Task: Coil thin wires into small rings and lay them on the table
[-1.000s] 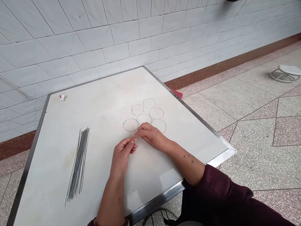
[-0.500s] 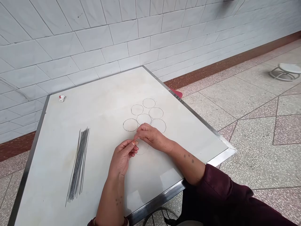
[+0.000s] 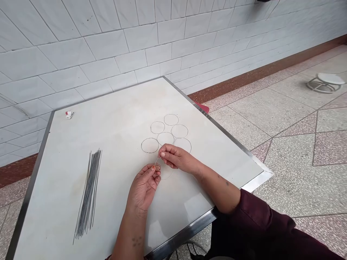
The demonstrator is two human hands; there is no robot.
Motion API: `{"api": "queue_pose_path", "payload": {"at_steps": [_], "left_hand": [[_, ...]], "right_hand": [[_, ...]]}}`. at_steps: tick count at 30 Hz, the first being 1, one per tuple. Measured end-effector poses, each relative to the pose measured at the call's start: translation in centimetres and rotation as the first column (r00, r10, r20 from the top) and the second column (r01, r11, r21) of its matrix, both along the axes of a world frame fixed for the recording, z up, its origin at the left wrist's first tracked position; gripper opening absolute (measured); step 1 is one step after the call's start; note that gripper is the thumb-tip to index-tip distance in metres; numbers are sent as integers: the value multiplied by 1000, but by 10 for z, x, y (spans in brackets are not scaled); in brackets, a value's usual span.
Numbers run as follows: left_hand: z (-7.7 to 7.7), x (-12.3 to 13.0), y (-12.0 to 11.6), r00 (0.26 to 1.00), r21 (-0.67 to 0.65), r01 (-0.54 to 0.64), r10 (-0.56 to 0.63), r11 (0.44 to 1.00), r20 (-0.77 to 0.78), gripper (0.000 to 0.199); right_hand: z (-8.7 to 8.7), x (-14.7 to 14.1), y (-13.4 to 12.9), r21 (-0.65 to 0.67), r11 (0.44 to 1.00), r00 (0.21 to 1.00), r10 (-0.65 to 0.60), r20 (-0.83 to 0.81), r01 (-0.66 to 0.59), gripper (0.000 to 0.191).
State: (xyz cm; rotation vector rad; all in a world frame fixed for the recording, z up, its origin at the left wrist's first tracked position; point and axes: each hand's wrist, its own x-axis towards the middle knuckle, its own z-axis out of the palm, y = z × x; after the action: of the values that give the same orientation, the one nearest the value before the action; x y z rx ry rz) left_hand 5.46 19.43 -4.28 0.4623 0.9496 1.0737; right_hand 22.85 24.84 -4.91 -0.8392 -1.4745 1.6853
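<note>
My left hand (image 3: 143, 187) and my right hand (image 3: 176, 159) meet above the white table (image 3: 114, 101). Both pinch a thin wire ring (image 3: 166, 178), with a small tan bit showing at its join near my left fingertips. Just beyond my right hand lie several similar thin rings (image 3: 149, 145) in a tight cluster. Their touching edges pass close to my fingers. Far to my left lies a bundle of straight dark wires (image 3: 89, 191), and neither hand touches it. A tiny red and white object (image 3: 69, 115) sits near the table's back left corner.
A metal strip (image 3: 233, 144) edges the table, and a red item (image 3: 202, 107) shows behind its far right side. A white tiled wall (image 3: 108, 43) stands beyond, above a terrazzo floor (image 3: 282, 173). A low round stool (image 3: 325, 83) stands at the upper right.
My hands have eased slightly apart, and my left palm has turned more toward me. The held ring now shows more clearly between them. The view has shifted slightly.
</note>
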Motion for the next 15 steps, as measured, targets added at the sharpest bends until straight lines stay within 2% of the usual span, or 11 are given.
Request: {"api": "queue_pose_path", "payload": {"at_steps": [6, 10, 15], "left_hand": [[4, 1, -3, 996, 27, 53, -54, 998, 69, 6], [3, 1, -5, 993, 73, 58, -65, 996, 100, 5], [0, 2, -7, 987, 126, 66, -83, 990, 135, 6]], "right_hand": [[4, 3, -1, 48, 999, 1000, 22, 9, -22, 21], [5, 5, -1, 122, 992, 999, 46, -17, -43, 18], [2, 6, -2, 137, 988, 993, 88, -76, -77, 18]]}}
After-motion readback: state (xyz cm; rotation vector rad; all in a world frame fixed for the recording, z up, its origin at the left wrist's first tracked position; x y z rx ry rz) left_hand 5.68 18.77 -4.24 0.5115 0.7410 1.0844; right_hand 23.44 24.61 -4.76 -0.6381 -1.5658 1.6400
